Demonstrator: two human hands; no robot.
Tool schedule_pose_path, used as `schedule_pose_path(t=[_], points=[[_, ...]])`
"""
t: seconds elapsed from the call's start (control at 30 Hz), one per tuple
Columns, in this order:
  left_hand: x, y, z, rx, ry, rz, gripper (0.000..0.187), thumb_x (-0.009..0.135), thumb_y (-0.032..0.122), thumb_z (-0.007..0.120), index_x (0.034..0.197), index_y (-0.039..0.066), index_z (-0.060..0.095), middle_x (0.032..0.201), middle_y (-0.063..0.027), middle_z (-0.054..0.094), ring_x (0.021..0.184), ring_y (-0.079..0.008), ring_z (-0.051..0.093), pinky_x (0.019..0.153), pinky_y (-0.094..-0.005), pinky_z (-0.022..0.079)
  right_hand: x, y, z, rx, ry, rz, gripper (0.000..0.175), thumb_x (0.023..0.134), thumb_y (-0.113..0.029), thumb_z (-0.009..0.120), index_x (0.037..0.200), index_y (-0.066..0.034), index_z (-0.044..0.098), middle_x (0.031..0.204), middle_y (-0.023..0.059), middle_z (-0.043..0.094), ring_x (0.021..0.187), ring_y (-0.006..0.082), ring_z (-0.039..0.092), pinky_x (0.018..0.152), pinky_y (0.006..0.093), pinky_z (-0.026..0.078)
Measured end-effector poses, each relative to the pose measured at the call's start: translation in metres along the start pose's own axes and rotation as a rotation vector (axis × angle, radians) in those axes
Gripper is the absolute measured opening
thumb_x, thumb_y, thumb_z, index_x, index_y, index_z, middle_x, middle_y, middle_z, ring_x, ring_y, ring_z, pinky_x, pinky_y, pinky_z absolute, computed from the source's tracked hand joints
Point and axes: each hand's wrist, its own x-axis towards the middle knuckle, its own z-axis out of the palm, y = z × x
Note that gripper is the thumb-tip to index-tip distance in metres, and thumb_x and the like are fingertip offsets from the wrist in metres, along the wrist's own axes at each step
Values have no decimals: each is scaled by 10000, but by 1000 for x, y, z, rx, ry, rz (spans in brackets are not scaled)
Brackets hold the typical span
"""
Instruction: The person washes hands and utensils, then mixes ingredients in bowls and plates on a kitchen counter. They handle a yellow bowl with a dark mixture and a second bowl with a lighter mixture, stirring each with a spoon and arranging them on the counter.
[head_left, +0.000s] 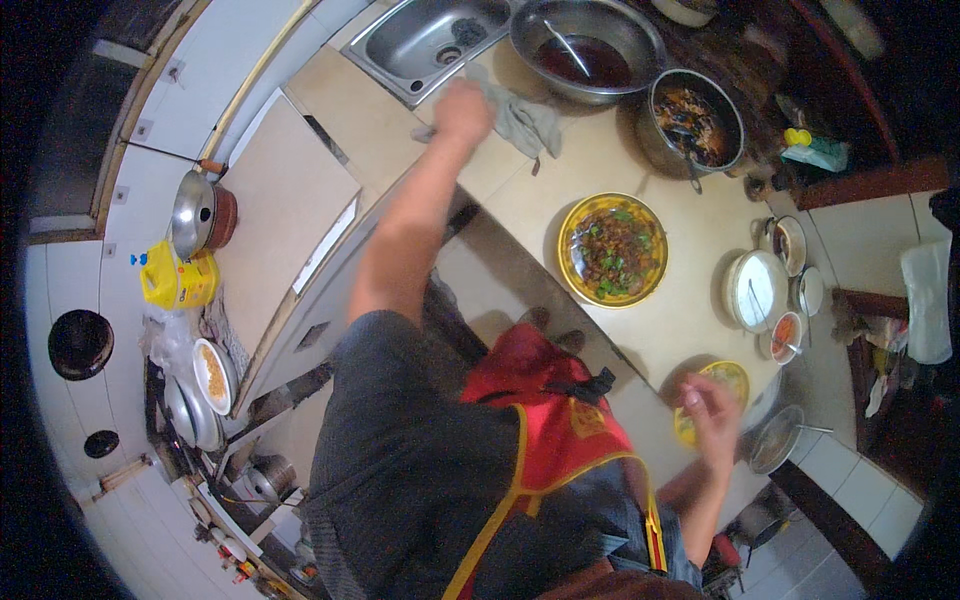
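Observation:
My left hand (463, 114) presses on the counter beside the sink, closed around a damp grey cloth (529, 124) that trails out to its right. A small end of the cloth pokes out on the hand's other side. Half-curled and slightly blurred, my right hand (712, 420) hovers at the counter's front edge with nothing visible in it. Behind its fingers is a yellow-rimmed dish (731, 379), partly hidden by the hand. Between my arms sits a yellow-rimmed plate (566, 255) of browned chopped food topped with green herbs.
A steel sink (409, 49) adjoins a large metal basin (645, 45) of dark liquid with a ladle. Beside them stands a deep pot (660, 142) of cooked food. Seasoning bowls (786, 337) line the right side. A yellow oil jug (176, 277) stands on the left counter.

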Motion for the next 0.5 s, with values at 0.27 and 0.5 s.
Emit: schedule_pose_path(t=[0.27, 0.5], points=[[-19, 22, 114, -125, -71, 114, 400, 876, 196, 593, 1242, 37, 619, 1299, -246, 570, 1160, -404, 584, 982, -474, 482, -15, 15, 8, 60, -2, 97, 323, 949, -244, 686, 1159, -1, 664, 1000, 86, 702, 817, 154, 668, 684, 274, 514], [38, -39, 82, -884, 171, -272, 260, 929, 217, 539, 992, 14, 688, 904, -190, 692, 867, -357, 672, 755, -441, 529, -20, 26, 4, 90, 20, 76, 316, 951, -227, 678, 1174, -5, 656, 1005, 90, 704, 824, 158, 672, 691, 277, 516]])
